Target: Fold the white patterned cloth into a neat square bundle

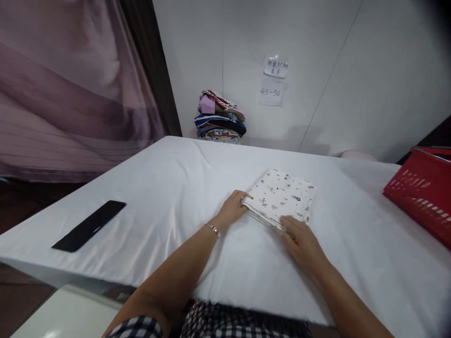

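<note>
The left hand had its fingers clamped on the folded cloth at near left, while the right hand touched its near edge, closure indeterminable, presumably to steady the layers.

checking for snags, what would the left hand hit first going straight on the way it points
The cloth, whose left corner the left hand touches; whether it would slide over or under is unclear.

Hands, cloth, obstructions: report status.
Left hand at left corner of folded patterned cloth; right hand on near edge. Cloth flat on white tablecloth. Red basket right, black slab left, both apart.
</note>
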Motion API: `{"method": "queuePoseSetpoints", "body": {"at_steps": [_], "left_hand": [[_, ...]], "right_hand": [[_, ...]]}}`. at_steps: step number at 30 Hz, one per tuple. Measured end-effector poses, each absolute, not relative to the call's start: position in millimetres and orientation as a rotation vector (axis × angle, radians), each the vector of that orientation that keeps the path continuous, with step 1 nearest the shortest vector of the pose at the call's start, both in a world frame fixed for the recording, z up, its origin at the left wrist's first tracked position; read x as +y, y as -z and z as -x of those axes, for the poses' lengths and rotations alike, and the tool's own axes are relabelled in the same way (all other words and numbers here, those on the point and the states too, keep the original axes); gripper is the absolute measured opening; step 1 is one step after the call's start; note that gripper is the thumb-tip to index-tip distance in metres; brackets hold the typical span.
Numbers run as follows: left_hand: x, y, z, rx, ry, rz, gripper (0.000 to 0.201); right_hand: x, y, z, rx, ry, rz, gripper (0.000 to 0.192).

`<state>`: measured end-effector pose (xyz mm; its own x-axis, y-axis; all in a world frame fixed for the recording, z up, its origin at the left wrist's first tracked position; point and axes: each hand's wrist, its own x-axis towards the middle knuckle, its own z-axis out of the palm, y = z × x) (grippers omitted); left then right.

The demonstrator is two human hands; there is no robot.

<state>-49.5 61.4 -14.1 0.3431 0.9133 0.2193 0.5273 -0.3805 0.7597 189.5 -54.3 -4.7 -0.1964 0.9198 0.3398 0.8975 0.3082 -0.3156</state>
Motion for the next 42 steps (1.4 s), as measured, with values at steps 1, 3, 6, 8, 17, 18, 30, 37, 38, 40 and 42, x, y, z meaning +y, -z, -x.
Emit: {"method": "queuePoseSetpoints", "body": {"at_steps": [1,3,6,8,17,18,30,37,38,40,42], "left_hand": [[61,13,52,1.203,-0.870,-2.028,0.040],[62,12,57,1.131,-0.875,-1.982,0.041],[64,13,62,1.068,-0.887,-1.871,0.034],[66,14,64,1.035,-0.912,-1.819,0.027],[70,22,67,0.942,-0.954,-1.784,0.023],[70,22,66,0.943,-0.948,-1.782,0.024],[67,14,63,1.056,-0.876,-1.842,0.021],[65,10,61,1.066,-0.886,-1.928,0.026],[64,10,60,1.077,-0.882,-1.930,0.025],[63,9,59,1.101,-0.884,-1.925,0.022],[62,7,57,1.117,-0.907,-1.928,0.020]], "right_hand": [[-53,0,-189,-2.096,-0.116,1.599,0.034],[-48,-10,-184,-2.077,-0.188,1.581,0.031],[-33,-22,-170,-2.096,-0.178,1.573,0.029],[-21,-25,-158,-2.152,-0.153,1.564,0.027],[5,-13,-134,-2.287,-0.056,1.625,0.025],[5,-12,-135,-2.286,-0.045,1.623,0.026],[0,-11,-137,-2.456,0.008,1.595,0.045],[-2,-14,-136,-2.390,0.006,1.645,0.046],[-2,-15,-135,-2.387,0.009,1.645,0.046],[-2,-15,-134,-2.385,0.012,1.653,0.045],[-3,-14,-133,-2.385,0.015,1.658,0.045]]}}
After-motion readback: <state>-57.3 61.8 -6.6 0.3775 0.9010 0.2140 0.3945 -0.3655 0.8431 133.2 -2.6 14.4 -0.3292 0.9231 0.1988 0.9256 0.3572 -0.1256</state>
